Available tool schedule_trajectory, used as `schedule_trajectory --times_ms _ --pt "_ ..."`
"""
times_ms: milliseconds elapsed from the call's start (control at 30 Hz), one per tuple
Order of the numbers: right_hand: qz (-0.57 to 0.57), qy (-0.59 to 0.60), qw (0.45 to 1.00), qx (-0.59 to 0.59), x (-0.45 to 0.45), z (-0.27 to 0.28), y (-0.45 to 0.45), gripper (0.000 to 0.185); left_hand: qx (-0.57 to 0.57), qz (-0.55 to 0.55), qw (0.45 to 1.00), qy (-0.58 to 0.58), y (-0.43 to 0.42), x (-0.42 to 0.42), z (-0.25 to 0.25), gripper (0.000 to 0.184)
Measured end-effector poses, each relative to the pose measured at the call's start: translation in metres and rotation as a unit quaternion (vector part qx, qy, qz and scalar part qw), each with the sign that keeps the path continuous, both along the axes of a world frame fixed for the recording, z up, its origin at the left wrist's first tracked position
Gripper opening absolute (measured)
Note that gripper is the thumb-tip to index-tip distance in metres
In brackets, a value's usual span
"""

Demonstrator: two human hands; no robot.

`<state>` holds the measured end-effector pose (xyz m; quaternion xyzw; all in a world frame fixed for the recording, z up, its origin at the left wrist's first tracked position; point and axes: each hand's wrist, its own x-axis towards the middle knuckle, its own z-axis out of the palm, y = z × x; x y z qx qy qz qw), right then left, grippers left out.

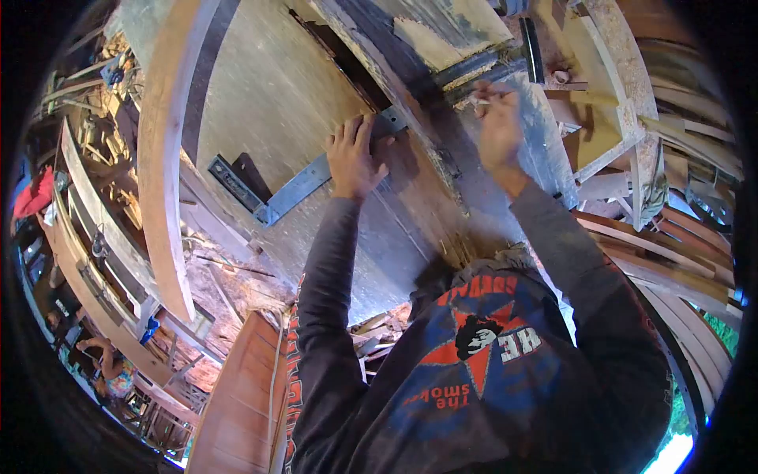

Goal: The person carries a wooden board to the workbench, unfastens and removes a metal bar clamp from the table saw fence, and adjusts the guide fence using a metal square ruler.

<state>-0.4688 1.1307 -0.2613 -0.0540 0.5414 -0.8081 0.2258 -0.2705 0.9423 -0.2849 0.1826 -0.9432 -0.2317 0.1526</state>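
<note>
My left hand (357, 158) lies over the blade of a metal try square (296, 192), its fingers across the blade and the thumb on the near side. The square's thick stock (237, 188) points up and left, and the blade's far end reaches a long dark-edged board (395, 75). Beneath them is a worn work table (260, 95) with a dark slot (339, 59) beside the board. Across the board, my right hand (499, 130) is raised with its fingertips pinched together. A small pale thing shows at the fingertips, too small to name.
A long curved plank (166, 158) rises along the left of the table. Wood scraps (118, 158) litter the ground beyond. A reddish board (237, 395) lies at lower left. Stacked planks (671, 261) and a wooden frame (624, 134) stand at right. Another person (114, 371) is at far left.
</note>
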Motion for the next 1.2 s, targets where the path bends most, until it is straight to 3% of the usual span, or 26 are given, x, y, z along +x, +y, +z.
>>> schedule_trajectory --times_ms 67,133,167,233,300,367,433,467,500,567,633,700,733,800,900,933,967,1033,1067,1100,1167,1200 --pt "-0.005 0.039 0.999 0.007 -0.018 0.014 0.005 0.019 -0.005 0.004 1.0 -0.003 0.0 0.001 -0.007 0.079" --pt "0.077 0.239 0.956 0.15 -0.034 0.046 0.003 0.02 -0.012 0.005 1.0 -0.004 0.0 -0.001 -0.003 0.078" --pt "0.074 0.241 0.956 0.148 -0.05 0.059 0.002 0.02 0.023 0.005 0.998 -0.056 0.002 -0.001 0.005 0.078" --pt "0.121 0.491 0.805 0.311 -0.093 0.076 -0.015 0.023 0.029 -0.002 0.996 -0.09 0.002 0.005 0.001 0.083" --pt "0.215 0.419 0.817 0.333 -0.131 0.079 -0.021 0.03 0.03 -0.005 0.993 -0.117 0.0 0.014 -0.012 0.091" --pt "0.308 0.672 0.538 0.405 -0.169 0.085 -0.006 0.04 0.031 0.001 0.988 -0.153 0.0 0.008 0.002 0.098" --pt "0.453 0.686 0.405 0.4 -0.166 0.154 -0.011 0.049 -0.002 0.008 0.989 -0.148 -0.002 0.006 0.014 0.099" --pt "0.449 0.696 0.4 0.392 -0.173 0.161 -0.01 0.049 0.022 0.002 0.988 -0.153 -0.002 0.005 0.017 0.099" --pt "0.461 0.739 0.331 0.363 -0.186 0.166 0.0 0.051 0.048 -0.009 0.986 -0.157 0.0 0.002 0.019 0.099" --pt "0.472 0.771 0.251 0.345 -0.202 0.163 0.002 0.053 0.054 -0.015 0.99 -0.131 0.0 0.003 0.024 0.096" --pt "0.517 0.743 0.1 0.414 -0.216 0.128 -0.009 0.057 0.021 0.011 0.995 -0.1 0.005 0.007 0.019 0.089" --pt "0.5 0.553 0.315 0.587 -0.178 0.15 -0.035 0.056 0.047 0.013 0.996 -0.073 0.007 0.009 0.014 0.084" --pt "0.451 0.547 0.372 0.599 -0.192 0.12 -0.027 0.058 0.068 0.016 0.995 -0.069 0.007 0.005 0.014 0.082" --pt "0.398 0.536 0.418 0.616 -0.197 0.086 -0.007 0.061 0.098 0.013 0.993 -0.061 0.008 0.001 0.016 0.08" --pt "0.315 0.481 0.5 0.647 -0.188 0.105 -0.017 0.053 0.005 0.01 0.998 -0.058 0.005 -0.002 0.017 0.077" --pt "0.375 0.284 0.607 0.64 -0.189 0.132 -0.021 0.059 -0.009 0.009 0.999 -0.045 0.004 -0.003 0.011 0.076" --pt "0.418 0.07 0.68 0.599 -0.188 0.151 -0.024 0.064 -0.022 0.008 0.999 -0.032 0.004 0.0 0.009 0.076" --pt "0.444 0.06 0.664 0.598 -0.193 0.151 -0.021 0.066 -0.016 0.012 0.998 -0.052 0.006 0.0 0.019 0.076" --pt "0.407 0.243 0.661 0.582 -0.185 0.134 -0.015 0.063 -0.006 0.01 0.997 -0.071 0.006 -0.001 0.024 0.076" --pt "0.381 0.359 0.692 0.497 -0.186 0.105 -0.01 0.05 -0.01 0.013 0.997 -0.07 0.006 0.0 0.024 0.076" --pt "0.277 0.612 0.665 0.327 -0.19 0.045 0.0 0.024 -0.028 -0.001 0.999 -0.043 0.004 0.002 0.02 0.08" --pt "0.232 0.37 0.854 0.283 -0.174 0.046 -0.002 0.017 -0.034 -0.001 0.998 -0.045 0.003 0.001 0.021 0.08"
